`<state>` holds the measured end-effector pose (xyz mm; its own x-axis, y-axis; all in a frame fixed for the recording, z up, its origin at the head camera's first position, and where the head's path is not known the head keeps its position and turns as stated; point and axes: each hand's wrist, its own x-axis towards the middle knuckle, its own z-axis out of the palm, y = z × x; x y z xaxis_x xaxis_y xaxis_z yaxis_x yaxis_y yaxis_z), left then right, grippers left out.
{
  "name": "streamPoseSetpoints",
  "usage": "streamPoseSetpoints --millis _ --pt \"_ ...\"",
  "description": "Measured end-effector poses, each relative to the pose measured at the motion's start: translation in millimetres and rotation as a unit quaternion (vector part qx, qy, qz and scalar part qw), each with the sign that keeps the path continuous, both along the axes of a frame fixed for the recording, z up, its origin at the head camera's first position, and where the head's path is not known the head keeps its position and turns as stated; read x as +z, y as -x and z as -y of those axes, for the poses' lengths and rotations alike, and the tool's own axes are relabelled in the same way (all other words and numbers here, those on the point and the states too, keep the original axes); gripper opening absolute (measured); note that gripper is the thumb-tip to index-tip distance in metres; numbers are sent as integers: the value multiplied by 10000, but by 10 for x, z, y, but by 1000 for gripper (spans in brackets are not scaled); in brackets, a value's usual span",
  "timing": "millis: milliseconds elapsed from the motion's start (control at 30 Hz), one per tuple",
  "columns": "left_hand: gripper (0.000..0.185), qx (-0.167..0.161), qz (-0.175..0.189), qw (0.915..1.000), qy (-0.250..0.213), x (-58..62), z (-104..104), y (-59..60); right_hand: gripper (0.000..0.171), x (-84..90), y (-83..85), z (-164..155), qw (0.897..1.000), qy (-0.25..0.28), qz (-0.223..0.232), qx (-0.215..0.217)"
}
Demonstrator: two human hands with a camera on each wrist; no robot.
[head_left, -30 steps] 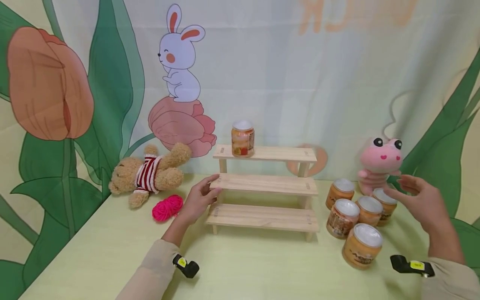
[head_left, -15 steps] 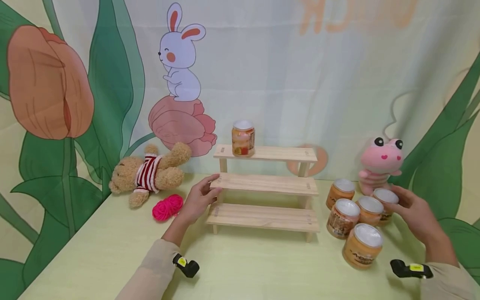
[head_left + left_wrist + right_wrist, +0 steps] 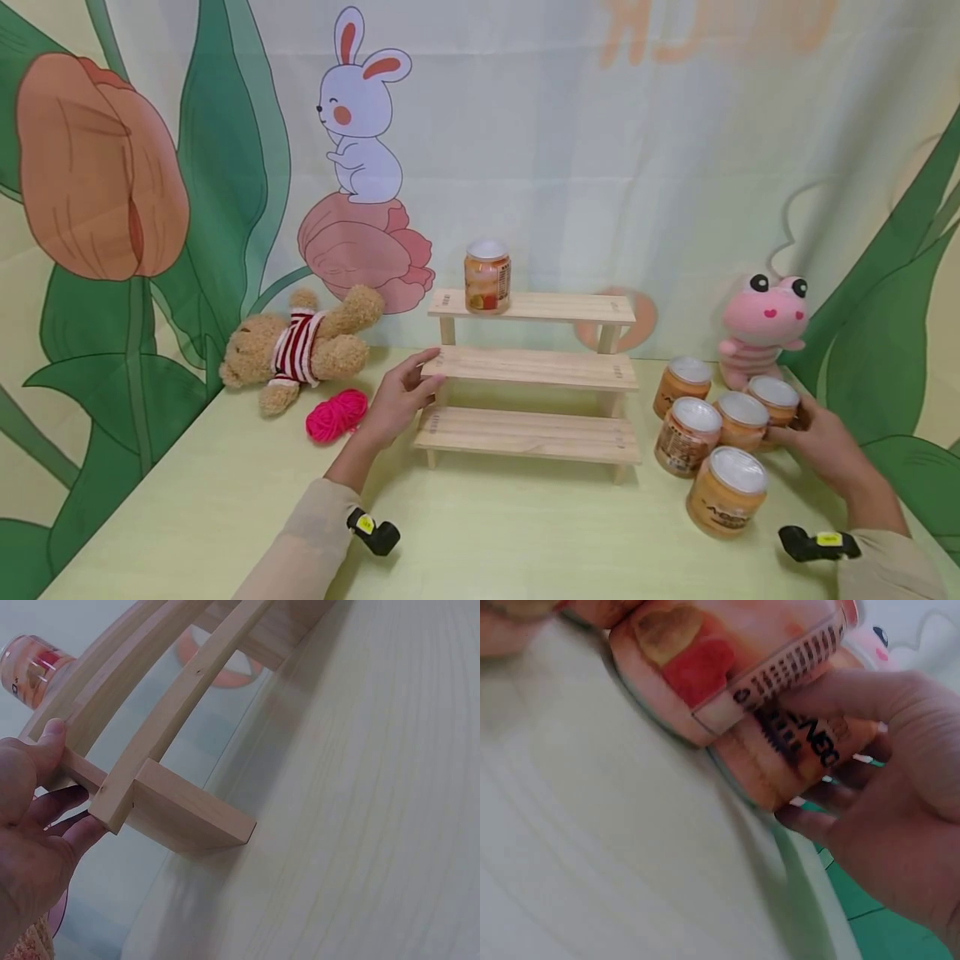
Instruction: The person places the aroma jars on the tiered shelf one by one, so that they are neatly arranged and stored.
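Note:
A three-step wooden display rack [image 3: 525, 432] stands mid-table, with one orange-labelled jar [image 3: 487, 279] upright on its top step. My left hand [image 3: 399, 402] grips the rack's left end near the middle step; in the left wrist view the thumb [image 3: 51, 742] lies over the wood and the fingers reach below. At the right, several similar pale-lidded jars stand clustered. My right hand [image 3: 828, 446] holds the back-right jar [image 3: 776, 392], its thumb in front and fingers round the far side. In the right wrist view, a neighbouring jar [image 3: 735, 660] partly covers that held jar [image 3: 780, 761].
Behind the jars sits a pink plush toy [image 3: 761, 325]. A teddy bear [image 3: 300, 346] in a striped top lies at the left, with a ball of pink yarn [image 3: 336, 415] beside it. The nearest jar [image 3: 726, 492] stands toward the table's front right. A printed curtain [image 3: 562, 167] hangs behind.
My right hand has come down and left from above the cluster, and its fingers have closed round the back-right jar. My left hand has stayed on the rack.

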<state>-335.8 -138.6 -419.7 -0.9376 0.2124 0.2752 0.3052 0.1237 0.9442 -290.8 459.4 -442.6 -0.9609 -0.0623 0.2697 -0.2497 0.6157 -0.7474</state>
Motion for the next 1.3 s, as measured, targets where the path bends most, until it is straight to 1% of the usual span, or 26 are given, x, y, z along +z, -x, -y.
streamPoseSetpoints --millis 100,167,267,333,433,633,733,800,900,967,1100,1300 --pt "54 -21 -6 10000 -29 -2 -4 0 79 -60 -3 -27 9997 215 -27 129" --pt "53 -24 -1 10000 -44 0 -3 2 78 -92 -4 -43 9991 346 -95 218" --pt "53 -26 -2 10000 -51 -2 0 2 71 -122 -4 -52 9980 496 -220 337" --pt "53 -22 -4 10000 -56 -9 2 8 66 -136 -3 -53 9975 546 -298 336" --pt "53 -22 -14 10000 -55 -17 0 6 66 -147 -2 -52 9975 562 -359 227" --pt "54 -25 -13 10000 -27 -21 0 -2 81 -144 -12 -49 9975 604 -359 3" --pt "53 -26 -22 10000 -9 -15 -2 -15 81 -134 -34 -56 9981 512 -265 -225" --pt "53 -20 -6 10000 -18 -8 -6 -19 81 -120 -51 -67 9978 434 -176 -474" --pt "53 -37 21 10000 -17 -1 -11 -17 80 -73 -81 -90 9957 399 -94 -833" --pt "52 -30 56 10000 -28 -1 -13 -7 80 -21 -94 -104 9942 354 -122 -1008" --pt "53 -50 8 10000 21 11 -8 -8 81 136 -130 -87 9930 257 -264 -1125" --pt "54 -31 -5 10000 34 24 4 -19 79 376 -182 -37 9906 33 -616 -1222"
